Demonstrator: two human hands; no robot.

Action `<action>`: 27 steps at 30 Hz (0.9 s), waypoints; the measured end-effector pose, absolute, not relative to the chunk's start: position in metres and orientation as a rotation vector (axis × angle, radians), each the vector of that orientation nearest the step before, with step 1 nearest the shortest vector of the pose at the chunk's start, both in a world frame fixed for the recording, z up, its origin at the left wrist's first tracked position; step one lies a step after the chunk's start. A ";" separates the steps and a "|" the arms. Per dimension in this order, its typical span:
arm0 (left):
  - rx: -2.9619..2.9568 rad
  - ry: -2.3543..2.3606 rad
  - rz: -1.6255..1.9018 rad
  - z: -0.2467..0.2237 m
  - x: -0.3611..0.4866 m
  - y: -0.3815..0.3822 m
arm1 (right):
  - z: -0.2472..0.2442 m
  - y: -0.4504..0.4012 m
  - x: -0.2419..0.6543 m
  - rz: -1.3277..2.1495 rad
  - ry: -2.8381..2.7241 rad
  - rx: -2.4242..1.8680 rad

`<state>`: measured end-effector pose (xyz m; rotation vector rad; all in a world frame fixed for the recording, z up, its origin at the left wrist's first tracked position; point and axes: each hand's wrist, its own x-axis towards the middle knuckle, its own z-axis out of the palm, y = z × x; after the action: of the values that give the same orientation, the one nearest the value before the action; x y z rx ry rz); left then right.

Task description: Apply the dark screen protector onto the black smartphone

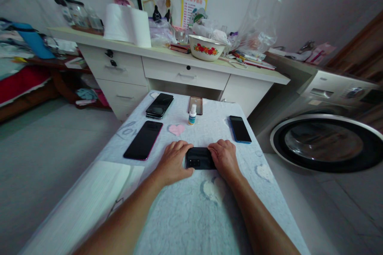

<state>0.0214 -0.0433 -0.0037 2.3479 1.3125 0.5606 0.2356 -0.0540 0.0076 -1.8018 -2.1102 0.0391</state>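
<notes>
A dark smartphone [201, 158] lies back side up on the cloth-covered table, its camera block toward the left end. My left hand [176, 162] grips that left end, thumb at the near edge and fingers at the far edge. Around the right end, my right hand [224, 155] is closed, its fingertips partly hidden. Beyond the phone stands a small white spray bottle [192, 115] with a blue label. Behind the bottle lies a brownish phone case [196, 105]. A phone with a pink edge [143, 140] rests to the left, and a blue-edged phone [240, 129] to the right.
Several stacked phones [159, 105] sit at the table's far left. A white cloth or paper [101, 187] covers the near left. Behind the table is a white desk [185, 73] bearing a flowered bowl [207, 48] and paper rolls [127, 24]. A washing machine [326, 119] stands at right.
</notes>
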 end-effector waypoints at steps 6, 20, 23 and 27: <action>2.339 1.313 0.553 -0.003 0.022 -0.043 | 0.008 -0.054 0.245 -0.022 -2.018 -1.918; 2.333 1.292 0.575 -0.004 0.021 -0.044 | 0.008 -0.056 0.253 -0.017 -1.978 -1.975; 2.334 1.297 0.563 -0.002 0.022 -0.044 | 0.007 -0.056 0.249 -0.003 -2.011 -1.916; 2.336 1.306 0.557 -0.001 0.022 -0.045 | 0.007 -0.056 0.244 0.023 -2.054 -1.851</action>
<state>0.0219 -0.0446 -0.0008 2.3356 1.3059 0.5574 0.2438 -0.0555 0.0070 -1.8508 -2.0544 0.0227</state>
